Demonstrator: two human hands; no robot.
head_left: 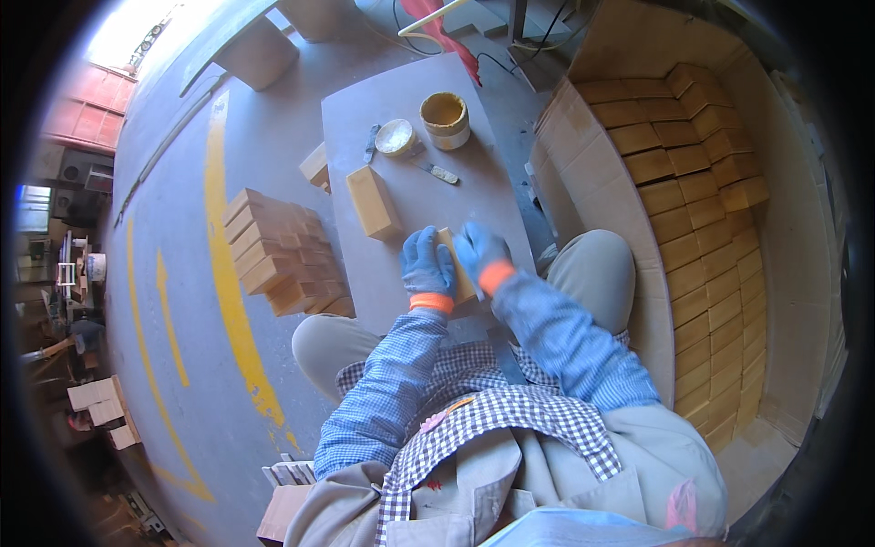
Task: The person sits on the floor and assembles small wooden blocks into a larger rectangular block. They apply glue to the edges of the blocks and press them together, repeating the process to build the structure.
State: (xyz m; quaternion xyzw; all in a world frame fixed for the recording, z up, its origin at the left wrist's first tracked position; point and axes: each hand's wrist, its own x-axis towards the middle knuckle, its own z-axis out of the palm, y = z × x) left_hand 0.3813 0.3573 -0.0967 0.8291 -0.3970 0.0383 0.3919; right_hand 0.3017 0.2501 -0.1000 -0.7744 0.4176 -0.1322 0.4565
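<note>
A tan wooden block [463, 286] lies on the grey work table in front of me, between my two gloved hands. My left hand [427, 264], in a blue glove with an orange cuff, grips the block's left side. My right hand [480, 250] is curled over its right side, somewhat blurred; whatever lies under those fingers is hidden. A second wooden block [373, 202] rests farther off to the left. Beyond it are a small tub of white paste [396, 137], a larger tub of yellowish-brown paste [445, 121] and a putty knife [440, 172].
A stack of wooden blocks [283, 251] stands on the floor left of the table [342, 114]. To the right, a large open cardboard box [597, 182] holds rows of similar blocks [702, 264]. My knees flank the table's near end. Yellow lines [223, 237] mark the floor.
</note>
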